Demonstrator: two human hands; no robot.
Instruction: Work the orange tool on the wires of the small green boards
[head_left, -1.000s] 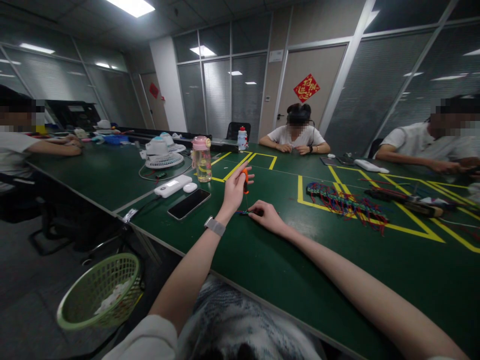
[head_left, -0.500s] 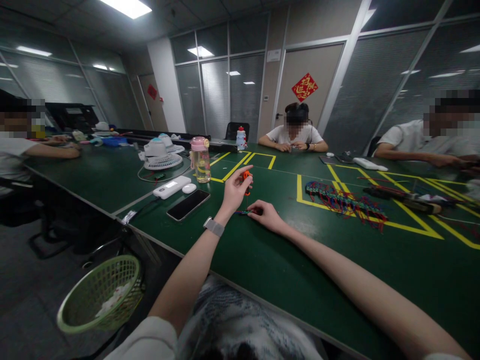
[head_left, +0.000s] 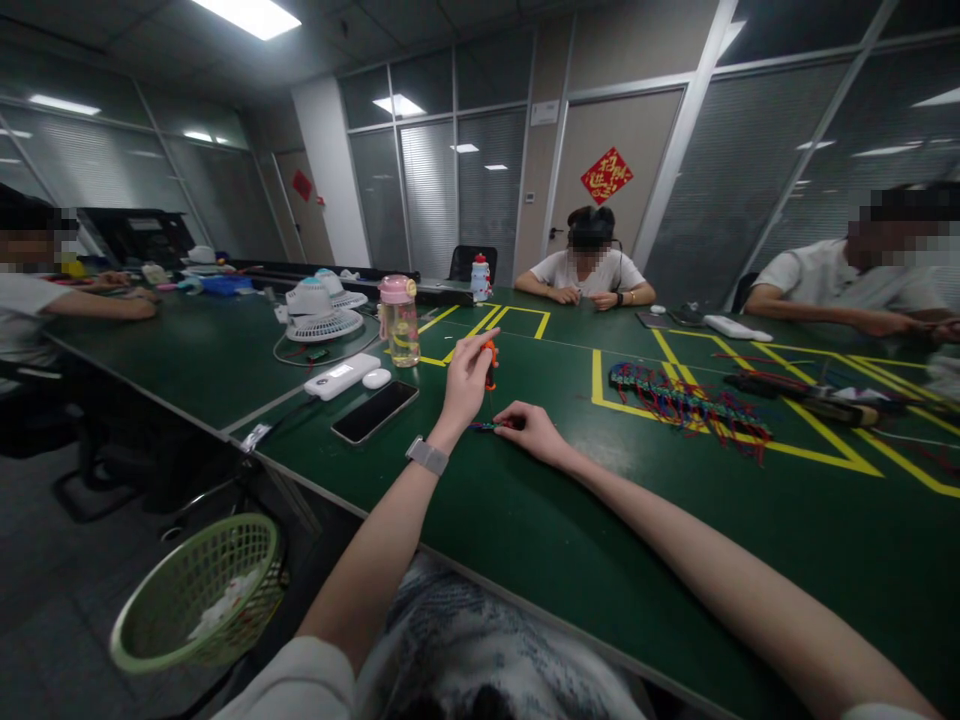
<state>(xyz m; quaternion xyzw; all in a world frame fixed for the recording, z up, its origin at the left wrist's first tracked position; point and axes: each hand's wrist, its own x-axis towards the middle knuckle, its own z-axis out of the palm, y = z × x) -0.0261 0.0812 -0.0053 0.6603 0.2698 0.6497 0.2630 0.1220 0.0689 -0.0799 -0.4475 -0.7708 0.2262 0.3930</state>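
A phone (head_left: pixel 375 410) lies left; a cord pile (head_left: pixel 686 402) right. Your raised left hand (head_left: pixel 465 385) pinches an orange lighter (head_left: pixel 490 362); your right hand (head_left: pixel 534 432) pinches a braided cord (head_left: pixel 485 426) against the table (head_left: pixel 525 520).

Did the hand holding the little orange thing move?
Barely. The left hand holding the orange tool stays raised beside the water bottle; only its fingers curled in. The shift is mostly the camera's.

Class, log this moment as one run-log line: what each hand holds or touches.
left hand: raised, grips orange tool | right hand: on green table, pinching braided cord end | thread between them
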